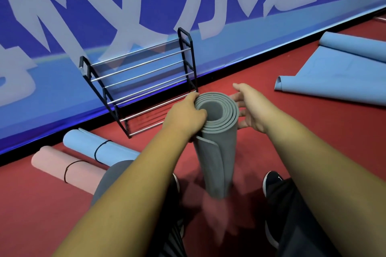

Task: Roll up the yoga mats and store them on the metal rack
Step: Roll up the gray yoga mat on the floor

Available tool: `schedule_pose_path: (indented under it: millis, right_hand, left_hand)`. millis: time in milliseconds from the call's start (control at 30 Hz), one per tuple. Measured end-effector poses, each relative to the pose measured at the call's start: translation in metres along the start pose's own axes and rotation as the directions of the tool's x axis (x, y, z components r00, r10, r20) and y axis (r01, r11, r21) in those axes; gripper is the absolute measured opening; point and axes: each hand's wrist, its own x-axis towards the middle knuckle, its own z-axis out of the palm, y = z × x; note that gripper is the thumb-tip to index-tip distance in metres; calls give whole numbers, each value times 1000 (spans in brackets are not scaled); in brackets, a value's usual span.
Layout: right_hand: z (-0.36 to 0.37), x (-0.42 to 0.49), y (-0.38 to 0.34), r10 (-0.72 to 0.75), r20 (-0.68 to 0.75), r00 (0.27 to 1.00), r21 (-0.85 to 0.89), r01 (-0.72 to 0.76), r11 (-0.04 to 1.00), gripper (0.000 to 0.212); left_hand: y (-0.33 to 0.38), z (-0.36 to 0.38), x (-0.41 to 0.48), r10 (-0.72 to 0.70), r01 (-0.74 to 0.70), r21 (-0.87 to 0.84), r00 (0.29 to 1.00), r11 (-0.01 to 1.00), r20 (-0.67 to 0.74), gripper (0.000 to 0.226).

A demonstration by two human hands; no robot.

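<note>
Right now we hold the rolled grey yoga mat (217,152) upright on the red floor (313,115), btw our feet, its open spiral end facing up at us. Our L hand (186,115) grips the top rim on the left side: fingers curl over the outer layers and the thumb hooks toward the hollow core. The mat's loose outer flap runs down just below that wrist. Our R hand (250,108) is on the other side of the roll, fingers spread and relaxed, palm turned toward it. Its fingertips sit right at the roll's edge, but we can't tell if they touch.

Past the mat, the black-framed metal rack (137,81) w/ silver bars stands against the blue banner wall (62,89). In view, our L hand overlaps its lower right corner. Left of us, two rolled mats lie side by side on the floor, each w/ a black band: a blue rolled mat (100,148) nearer the rack and a pink rolled mat (62,167) beside it. Far right, a blue mat (334,73) lies partly unrolled, well apart from the rack. A dark sneaker (273,181) shows just right of the grey roll's base.
</note>
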Motion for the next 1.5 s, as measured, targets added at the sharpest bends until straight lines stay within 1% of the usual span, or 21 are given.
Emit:
schedule_pose_path:
  millis: [100, 167, 200, 267, 300, 333, 400, 467, 533, 567, 633, 700, 800, 867, 900, 967, 1033, 1133, 1300, 1433, 1500]
  right_hand:
    - [0, -4, 3, -97, 95, 991, -19, 99, 995, 42]
    - [-3, -7, 6, -198, 200, 960, -174, 233, 957, 49]
    - [-5, -9, 8, -235, 264, 936, -258, 303, 917, 59]
    - [-5, -6, 10, -262, 356, 897, -379, 394, 837, 90]
    - [-4, -3, 11, -279, 353, 893, -446, 422, 789, 102]
    - [-2, 1, 10, -317, 313, 895, -521, 441, 731, 108]
    - [2, 9, 4, -393, 223, 892, -638, 438, 633, 106]
    - [7, 15, -5, -394, 162, 905, -705, 386, 595, 107]
    - [14, 24, -11, -352, 77, 933, -767, 281, 577, 113]
    - [18, 29, -12, -338, 25, 941, -779, 230, 584, 110]
    - [25, 36, -15, -340, -54, 939, -744, 190, 641, 91]
    - [31, 40, -18, -329, -53, 943, -689, 204, 695, 73]
    - [37, 39, -20, -254, 94, 962, -493, 267, 828, 41]
    - [40, 38, -22, -203, 183, 962, -351, 256, 901, 34]
    - [42, 38, -24, -174, 188, 967, -292, 225, 930, 30]
    - [46, 42, -27, -129, 121, 984, -209, 152, 966, 30]
    - [51, 49, -28, -141, 47, 989, -236, 148, 960, 32]
    - [59, 55, -27, -192, 2, 981, -278, 185, 943, 32]
    - [66, 60, -25, -210, 1, 978, -222, 205, 953, 40]
    - [70, 58, -24, -245, 15, 969, -255, 241, 936, 41]
    - [68, 57, -25, -261, 36, 965, -285, 260, 923, 40]
  left_hand:
    - [-1, -16, 10, -16, 16, -53, 1000, 998, -16, 52]
    - [-3, -24, 22, -27, 27, -101, 1000, 995, 5, 46]
    - [-3, -28, 28, -29, 31, -117, 999, 993, 18, 45]
    - [-3, -33, 40, -19, 23, -130, 999, 991, 36, 44]
    - [-3, -36, 47, -9, 15, -138, 999, 990, 45, 43]
    - [-3, -38, 54, 1, 8, -146, 998, 989, 57, 42]
    - [-4, -42, 67, 9, 5, -167, 996, 986, 85, 41]
    - [-8, -45, 78, 20, 0, -174, 993, 985, 113, 39]
    - [-14, -47, 87, 31, -8, -169, 990, 986, 135, 40]
    - [-17, -48, 90, 27, -4, -166, 990, 986, 137, 42]
    - [-21, -49, 98, 15, 6, -168, 992, 986, 123, 45]
    - [-24, -50, 103, 24, -7, -157, 994, 988, 108, 46]
    - [-25, -49, 107, 53, -44, -121, 996, 992, 77, 50]
    - [-26, -48, 108, 71, -65, -96, 996, 993, 59, 50]
    - [-27, -48, 109, 78, -73, -87, 996, 994, 51, 50]
    - [-26, -48, 108, 94, -89, -94, 994, 992, 52, 47]
    - [-26, -47, 108, 125, -117, -111, 989, 987, 73, 42]
    - [-28, -47, 105, 138, -127, -131, 987, 983, 78, 43]
    - [-42, -53, 110, 100, -86, -137, 990, 987, 101, 31]
    - [-49, -55, 111, 74, -43, -171, 981, 984, 179, 43]
    - [-50, -53, 108, 104, -30, -266, 958, 963, 268, 51]
